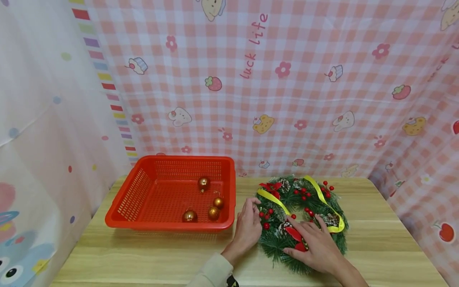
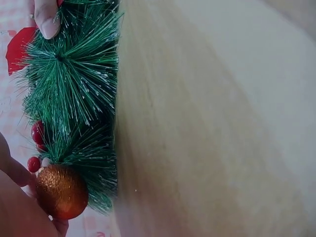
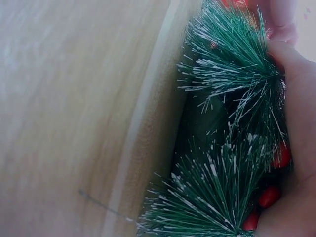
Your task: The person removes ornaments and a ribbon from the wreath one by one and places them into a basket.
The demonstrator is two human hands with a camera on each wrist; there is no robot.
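A green pine wreath (image 1: pixel 270 246) with red berries, pinecones and red flowers lies at the table's right side, a yellow ribbon (image 1: pixel 319 188) draped across it. At its left edge my left hand (image 1: pixel 248 225) holds a glittery copper-gold ball ornament (image 2: pixel 62 191), which the hand hides in the head view. The ornament sits against the needles, near some berries (image 2: pixel 37 132). My right hand (image 1: pixel 317 244) rests over the wreath's lower front, fingers extended and spread beside a red flower (image 1: pixel 295 234).
Left of the wreath stands a red plastic basket (image 1: pixel 168 226) with several shiny and glittery gold ball ornaments (image 1: pixel 203 183) inside. The wooden table (image 1: pixel 143 259) backs onto a pink checked cloth (image 1: pixel 301 99).
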